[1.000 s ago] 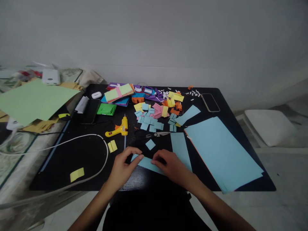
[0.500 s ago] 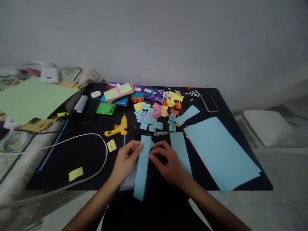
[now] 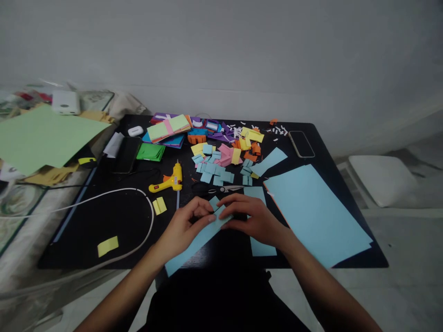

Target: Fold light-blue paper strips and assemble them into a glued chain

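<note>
Between both hands, near the table's front edge, a light blue paper strip (image 3: 194, 246) lies slanted, its lower end towards my lap. My left hand (image 3: 187, 223) pinches it from the left near its upper end. From the right, my right hand (image 3: 251, 216) grips that same upper end with thumb and fingers. A small blue paper piece (image 3: 214, 202) shows just beyond the fingertips; whether it is joined to the strip I cannot tell. Scissors (image 3: 224, 189) lie just past my hands. Another blue strip (image 3: 263, 246) lies partly under my right hand.
A yellow glue gun (image 3: 169, 180) lies left of the scissors. Folded blue pieces (image 3: 216, 173) are heaped behind them. Large blue sheets (image 3: 318, 212) cover the right side, below a phone (image 3: 302, 144). A white cable (image 3: 150, 226) loops across the left side of the black table (image 3: 79, 249).
The strip has swung from nearly upright to a slant, its lower end moving left. My right hand has come in to grip its upper end.
</note>
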{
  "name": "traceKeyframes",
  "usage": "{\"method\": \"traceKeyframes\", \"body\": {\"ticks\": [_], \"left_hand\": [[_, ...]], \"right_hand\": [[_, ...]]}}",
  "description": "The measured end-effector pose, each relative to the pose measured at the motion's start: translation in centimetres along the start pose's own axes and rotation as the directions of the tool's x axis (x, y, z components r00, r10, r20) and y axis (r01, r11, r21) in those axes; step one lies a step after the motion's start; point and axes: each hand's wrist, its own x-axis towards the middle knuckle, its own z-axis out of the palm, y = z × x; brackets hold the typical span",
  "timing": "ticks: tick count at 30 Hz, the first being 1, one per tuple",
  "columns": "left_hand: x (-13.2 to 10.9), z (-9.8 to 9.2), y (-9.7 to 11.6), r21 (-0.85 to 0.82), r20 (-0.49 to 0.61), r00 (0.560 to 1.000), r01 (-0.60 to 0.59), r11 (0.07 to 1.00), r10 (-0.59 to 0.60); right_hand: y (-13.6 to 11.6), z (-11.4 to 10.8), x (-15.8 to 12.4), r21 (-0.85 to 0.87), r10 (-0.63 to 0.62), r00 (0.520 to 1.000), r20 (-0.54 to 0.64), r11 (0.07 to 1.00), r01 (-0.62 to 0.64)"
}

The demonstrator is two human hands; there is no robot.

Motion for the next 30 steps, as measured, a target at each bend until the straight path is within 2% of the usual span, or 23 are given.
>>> {"method": "traceKeyframes", "body": {"ticks": [3,5,9,13,20,24,30], "left_hand": [[-0.1,-0.2,0.6,0.085,0.079,0.997,-0.031,0.996,0.024],[-0.2,-0.3,1.1,0.161,0.119,0.990,-0.097,0.982,0.078],[-0.4,-0.2,1.7,0.281,0.133,0.969,-0.240,0.929,0.210],[-0.7,0.0,1.5,0.286,0.132,0.950,-0.311,0.906,0.285],[-0.3,0.0,1.6,0.217,0.169,0.934,-0.346,0.913,0.314],[-0.2,0.1,1.6,0.210,0.132,0.933,-0.357,0.910,0.336],[-0.4,0.6,1.7,0.283,-0.042,0.953,-0.278,0.918,0.301]], "right_hand": [[0.1,-0.3,0.0,-0.022,-0.018,1.000,0.014,1.000,0.019],[0.2,-0.1,-0.2,-0.011,-0.021,1.000,-0.011,1.000,0.021],[0.4,0.3,-0.5,0.007,-0.012,0.995,-0.095,1.000,0.013],[0.4,0.2,-0.7,0.046,0.009,0.996,-0.085,0.999,-0.005],[0.6,-0.3,-0.7,0.099,-0.007,1.000,-0.006,0.995,0.008],[0.5,0.1,-0.7,0.127,-0.004,0.999,-0.053,0.992,0.011],[0.1,1.4,-1.0,0.128,0.125,0.969,-0.214,0.987,-0.099]]}}
